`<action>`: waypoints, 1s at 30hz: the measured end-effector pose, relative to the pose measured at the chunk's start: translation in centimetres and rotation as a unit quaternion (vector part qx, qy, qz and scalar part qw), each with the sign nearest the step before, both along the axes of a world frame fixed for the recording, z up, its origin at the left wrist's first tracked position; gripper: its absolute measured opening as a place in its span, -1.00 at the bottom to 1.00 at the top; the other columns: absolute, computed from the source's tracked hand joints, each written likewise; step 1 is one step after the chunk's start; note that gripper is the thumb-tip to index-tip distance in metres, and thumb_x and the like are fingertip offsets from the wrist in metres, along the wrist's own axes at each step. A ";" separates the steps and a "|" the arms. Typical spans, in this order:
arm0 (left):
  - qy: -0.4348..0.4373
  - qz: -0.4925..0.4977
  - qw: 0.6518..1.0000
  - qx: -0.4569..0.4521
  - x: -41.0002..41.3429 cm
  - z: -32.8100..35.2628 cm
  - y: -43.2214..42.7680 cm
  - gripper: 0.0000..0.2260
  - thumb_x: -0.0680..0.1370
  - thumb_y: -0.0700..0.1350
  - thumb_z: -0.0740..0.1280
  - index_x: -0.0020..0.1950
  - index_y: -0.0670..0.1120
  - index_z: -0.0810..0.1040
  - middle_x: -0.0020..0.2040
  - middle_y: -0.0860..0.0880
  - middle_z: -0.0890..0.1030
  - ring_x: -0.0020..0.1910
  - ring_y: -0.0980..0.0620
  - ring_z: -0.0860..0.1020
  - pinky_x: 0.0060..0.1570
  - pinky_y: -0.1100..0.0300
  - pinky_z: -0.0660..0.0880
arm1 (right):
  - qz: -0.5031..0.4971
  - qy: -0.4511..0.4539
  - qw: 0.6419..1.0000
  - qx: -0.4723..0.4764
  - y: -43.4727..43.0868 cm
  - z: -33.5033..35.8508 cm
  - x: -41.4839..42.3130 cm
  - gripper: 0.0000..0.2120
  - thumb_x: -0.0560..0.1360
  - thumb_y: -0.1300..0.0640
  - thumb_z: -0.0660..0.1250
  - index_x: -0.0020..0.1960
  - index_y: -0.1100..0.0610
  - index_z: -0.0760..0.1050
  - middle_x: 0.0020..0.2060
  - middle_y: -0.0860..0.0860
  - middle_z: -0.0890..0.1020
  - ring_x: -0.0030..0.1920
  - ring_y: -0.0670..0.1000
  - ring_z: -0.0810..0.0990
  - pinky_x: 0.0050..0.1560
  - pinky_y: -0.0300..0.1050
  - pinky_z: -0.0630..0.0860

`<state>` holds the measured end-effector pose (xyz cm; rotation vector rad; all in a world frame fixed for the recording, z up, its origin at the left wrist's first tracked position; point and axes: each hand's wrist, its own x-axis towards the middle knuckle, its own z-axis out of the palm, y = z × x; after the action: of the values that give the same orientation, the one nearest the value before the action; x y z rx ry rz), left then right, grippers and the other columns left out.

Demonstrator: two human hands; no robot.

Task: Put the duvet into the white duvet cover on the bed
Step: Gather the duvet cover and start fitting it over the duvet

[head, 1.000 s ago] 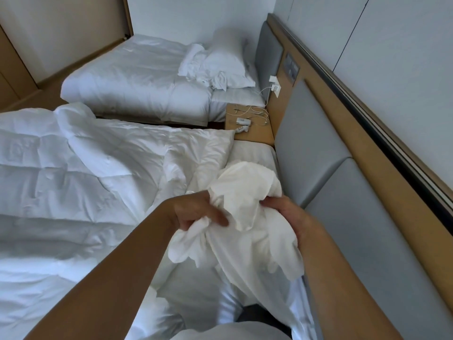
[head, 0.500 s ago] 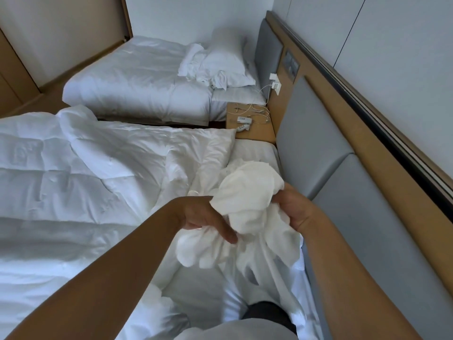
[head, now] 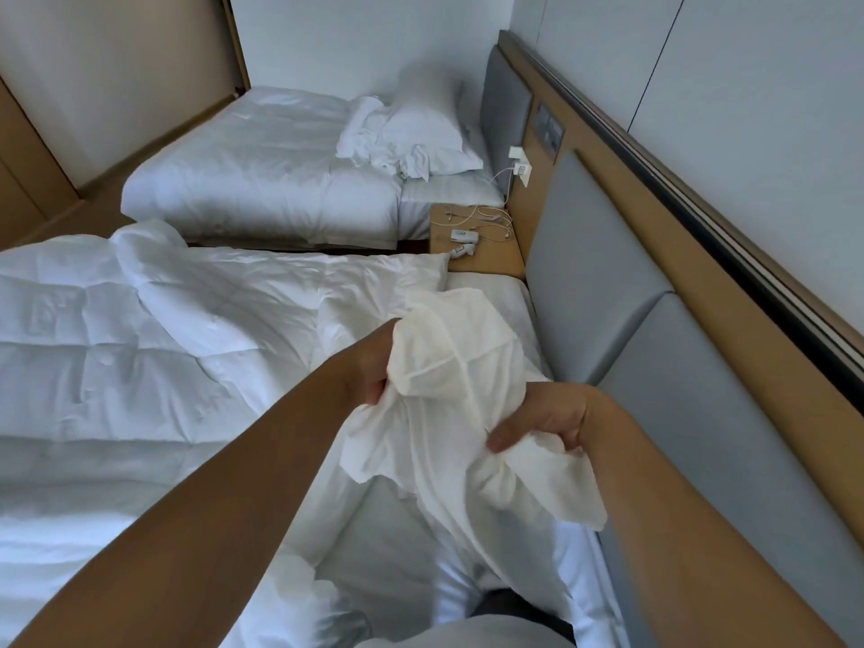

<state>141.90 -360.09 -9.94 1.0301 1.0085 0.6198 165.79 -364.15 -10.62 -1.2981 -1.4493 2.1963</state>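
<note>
White duvet cover [head: 451,362], seemingly, bunched between grips [head: 367,369] [head: 547,420].

Left hand [head: 369,369]: fingertips buried in the bunched duvet cover [head: 449,367], so the grip is partly out of sight. The quilted duvet [head: 117,348] runs off the left edge. Left forearm [head: 210,530] and right forearm [head: 678,530] are cut by the bottom edge. Small white gadgets [head: 460,236] on the nightstand [head: 495,261] are too tiny to identify.

The near bed [head: 491,297] carries a quilted white duvet [head: 140,348], spread rumpled over its left and middle and leaving bare sheet beside the grey headboard [head: 594,282]. The lower folds of the white duvet cover [head: 458,367] trail onto that sheet. The far bed [head: 262,180] bears a pillow [head: 421,128] and crumpled linen [head: 374,149] at its head.
</note>
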 end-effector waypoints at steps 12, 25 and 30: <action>-0.017 -0.193 0.980 -0.034 0.1 0.0 -1.8 -0.67 0.30 -0.32 0.44 0.00 -0.05 0.75 0.02 -0.12 0.72 0.02 -0.11 0.69 0.00 0.04 0.63 | -0.213 0.142 0.965 0.055 1.4 -0.3 1.0 -0.75 0.25 0.19 0.44 -0.09 0.06 0.76 -0.14 0.09 0.75 -0.16 0.04 0.74 -0.22 -0.14 0.63; 0.126 -0.132 0.982 -0.057 -1.6 1.6 0.7 -0.83 0.62 -0.07 0.36 -0.04 -0.07 0.74 0.01 -0.11 0.73 -0.02 -0.06 0.70 0.09 -0.03 0.60 | -0.156 0.094 0.982 0.047 0.8 0.3 1.2 -0.64 0.14 0.29 0.53 -0.08 0.09 0.76 -0.08 0.13 0.74 -0.09 0.10 0.74 -0.15 -0.06 0.65; 0.083 -0.282 0.955 -0.040 0.3 1.7 -1.5 -0.71 0.34 -0.36 0.49 -0.06 -0.03 0.77 0.03 -0.07 0.74 0.04 -0.06 0.71 -0.04 0.13 0.63 | -0.238 0.177 0.954 0.045 2.3 0.1 0.4 -0.66 0.15 0.11 0.62 -0.06 0.06 0.76 -0.06 0.11 0.74 -0.06 0.06 0.74 -0.12 -0.07 0.65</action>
<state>142.23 -361.56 -8.19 1.2434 0.8190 0.0227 166.23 -361.89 -10.52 -1.0218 -0.9672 1.8897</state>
